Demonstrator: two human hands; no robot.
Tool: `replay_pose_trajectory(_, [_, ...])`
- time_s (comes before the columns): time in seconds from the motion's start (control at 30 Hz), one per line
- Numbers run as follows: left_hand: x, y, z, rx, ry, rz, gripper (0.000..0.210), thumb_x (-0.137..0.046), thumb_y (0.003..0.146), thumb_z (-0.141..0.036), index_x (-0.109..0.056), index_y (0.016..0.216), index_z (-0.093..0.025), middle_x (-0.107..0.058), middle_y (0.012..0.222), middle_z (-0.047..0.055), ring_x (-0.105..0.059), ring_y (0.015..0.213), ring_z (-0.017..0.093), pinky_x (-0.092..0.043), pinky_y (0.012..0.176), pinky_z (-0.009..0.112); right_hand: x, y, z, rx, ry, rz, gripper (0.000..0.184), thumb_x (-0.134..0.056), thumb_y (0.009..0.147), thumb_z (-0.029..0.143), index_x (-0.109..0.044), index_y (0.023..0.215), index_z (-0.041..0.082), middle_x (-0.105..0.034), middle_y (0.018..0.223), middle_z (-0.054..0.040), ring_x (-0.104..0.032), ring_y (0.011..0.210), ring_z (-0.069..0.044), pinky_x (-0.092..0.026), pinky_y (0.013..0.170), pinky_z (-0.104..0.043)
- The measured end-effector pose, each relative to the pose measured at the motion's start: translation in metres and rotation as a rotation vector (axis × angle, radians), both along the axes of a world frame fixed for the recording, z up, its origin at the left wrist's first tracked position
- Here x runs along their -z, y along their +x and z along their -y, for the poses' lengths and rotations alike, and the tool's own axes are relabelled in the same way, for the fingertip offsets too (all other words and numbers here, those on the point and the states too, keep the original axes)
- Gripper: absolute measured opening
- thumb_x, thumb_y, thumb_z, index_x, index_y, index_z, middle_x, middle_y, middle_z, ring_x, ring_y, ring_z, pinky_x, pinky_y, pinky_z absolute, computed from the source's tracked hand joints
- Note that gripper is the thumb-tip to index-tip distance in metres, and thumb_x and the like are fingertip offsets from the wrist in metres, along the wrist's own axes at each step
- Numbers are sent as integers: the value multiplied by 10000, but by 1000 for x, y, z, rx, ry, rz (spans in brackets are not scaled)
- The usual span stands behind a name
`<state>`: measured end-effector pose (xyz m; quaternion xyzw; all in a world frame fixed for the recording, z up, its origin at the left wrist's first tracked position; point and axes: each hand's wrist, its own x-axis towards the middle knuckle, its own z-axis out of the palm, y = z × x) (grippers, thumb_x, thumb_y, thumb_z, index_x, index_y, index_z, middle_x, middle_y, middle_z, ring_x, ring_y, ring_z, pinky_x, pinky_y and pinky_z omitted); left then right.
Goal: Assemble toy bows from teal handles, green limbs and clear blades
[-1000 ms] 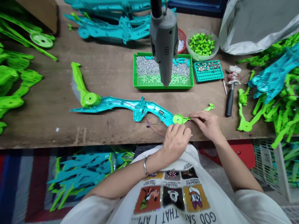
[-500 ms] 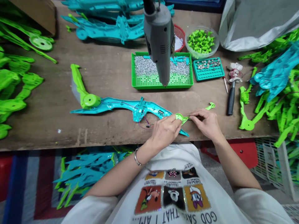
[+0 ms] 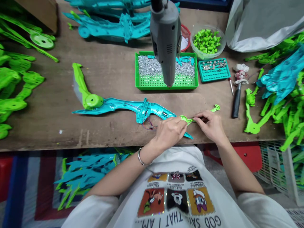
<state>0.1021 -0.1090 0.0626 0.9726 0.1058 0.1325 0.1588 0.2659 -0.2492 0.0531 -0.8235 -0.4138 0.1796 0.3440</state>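
Here, the right hand (image 3: 211, 127) pinches the green limb (image 3: 189, 120) at the right end of the turquoise frame (image 3: 129, 106); the left hand (image 3: 170, 131) lies there, grip hidden from me.

The left hand (image 3: 169, 131) has moved leftward, baring the blue frame's tip (image 3: 188, 136).

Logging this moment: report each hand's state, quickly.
Left hand: curled where the turquoise bow frame meets the lime-green limb; grip can't be told.
Right hand: pinched shut at that limb; anything held can't be seen.
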Motion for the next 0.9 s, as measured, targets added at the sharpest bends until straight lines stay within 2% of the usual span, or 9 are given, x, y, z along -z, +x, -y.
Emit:
replay_pose_trajectory(0.13, [-3,11,0,-169,-59,-78,235,-549,970,-262,-701,802,-200,-690,763,41,-653,725,182,-378,620,295,0,1,0,11,-3,-4,77,-705,895,266,-772,888,229,-734,855,-29,-642,752,-172,-494,737,-335])
replay_pose_trajectory(0.33, [-11,24,-2,-272,-144,-242,162,-584,915,-272,-716,841,-213,-744,859,55,-684,763,206,-389,610,297,0,-3,1,13,45,5,65,-705,889,259,-765,871,240,-749,883,-32,-673,832,-194,-515,815,-358])
replay_pose_trajectory(0.63, [-24,35,5,-229,-134,-396,202,-523,925,-189,-721,898,-171,-732,886,114,-707,806,242,-449,642,313,0,-8,-1,16,32,31,63,-689,894,250,-747,874,241,-728,880,-44,-659,866,-216,-509,853,-389])
replay_pose_trajectory(0.77, [-23,32,6,-164,-91,-397,233,-477,965,-175,-709,948,-181,-708,900,103,-709,843,257,-442,626,321,0,-11,-1,-22,41,72,111,-634,937,247,-744,935,242,-720,929,-54,-651,919,-224,-498,905,-403])
replay_pose_trajectory(0.9, [-20,27,6,-149,-36,-375,233,-453,992,-180,-684,972,-188,-694,921,83,-703,804,252,-415,589,319,2,-12,-1,-28,41,72,109,-634,937,240,-739,911,244,-709,919,-44,-647,918,-221,-490,916,-401])
